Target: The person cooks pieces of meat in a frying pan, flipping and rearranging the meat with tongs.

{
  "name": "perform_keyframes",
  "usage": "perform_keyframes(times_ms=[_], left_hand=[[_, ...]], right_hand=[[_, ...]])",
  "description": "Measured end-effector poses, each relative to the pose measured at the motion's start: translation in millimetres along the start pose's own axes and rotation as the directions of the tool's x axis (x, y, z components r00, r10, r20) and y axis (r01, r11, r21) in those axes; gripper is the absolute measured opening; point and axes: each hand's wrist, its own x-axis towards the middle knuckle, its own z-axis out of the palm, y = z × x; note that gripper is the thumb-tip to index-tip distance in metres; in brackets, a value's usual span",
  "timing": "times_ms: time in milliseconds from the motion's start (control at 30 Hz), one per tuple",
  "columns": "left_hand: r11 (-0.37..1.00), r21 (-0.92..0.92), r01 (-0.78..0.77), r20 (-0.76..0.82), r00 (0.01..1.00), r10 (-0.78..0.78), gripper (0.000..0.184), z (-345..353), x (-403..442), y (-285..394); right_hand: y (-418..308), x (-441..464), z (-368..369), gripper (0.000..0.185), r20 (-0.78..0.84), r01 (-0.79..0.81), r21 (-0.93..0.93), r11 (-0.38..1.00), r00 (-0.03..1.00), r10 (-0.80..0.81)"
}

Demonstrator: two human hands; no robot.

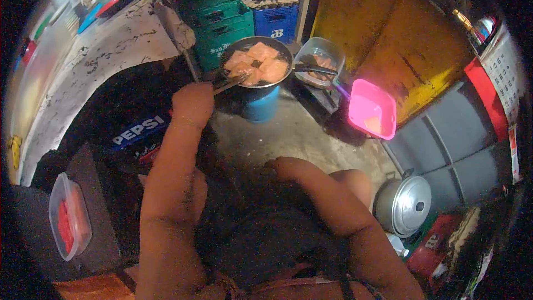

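Just past left fingers point(206, 91) — gripping a utensil point(229, 84) — orange pieces point(272, 70) lie in a pan point(283, 50); right fingers point(273, 165) too dark to judge.

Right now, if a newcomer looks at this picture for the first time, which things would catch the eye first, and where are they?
Probably the orange-pink pieces in the dark pan at upper centre, with the left hand holding a utensil whose tip is over them. Next, the bright pink basket to the right of the pan, then the shiny lidded pot at lower right.
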Motion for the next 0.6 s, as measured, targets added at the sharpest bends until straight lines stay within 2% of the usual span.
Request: perform_keyframes(times_ms=[67,133,333,600], left_hand=[[0.999,0.027,-0.028,-0.003,1.000,0.028,0.021,-3.3,-1.1,8.0],[0.999,0.033,-0.040,-0.004,0.999,0.040,0.021,-3.6,1.1,13.1],[0.995,-0.046,-0.089,-0.005,0.996,0.089,0.022,1.7,4.0,14.5],[0.999,-0.029,0.034,0.007,0.999,-0.034,0.022,2.1,12.9,-0.1]], right_hand=[[9.5,6.3,8.2,0.069,-0.029,0.035,0.003,0.999,0.999,-0.035],[5.8,7.2,5.4,0.072,0.011,0.014,-0.008,1.000,1.000,-0.014],[14.2,15.7,13.2,0.075,0.007,0.026,-0.021,0.999,1.000,-0.026],[3.3,2.5,-2.0,0.072,0.049,0.008,-0.004,1.000,0.999,-0.008]])
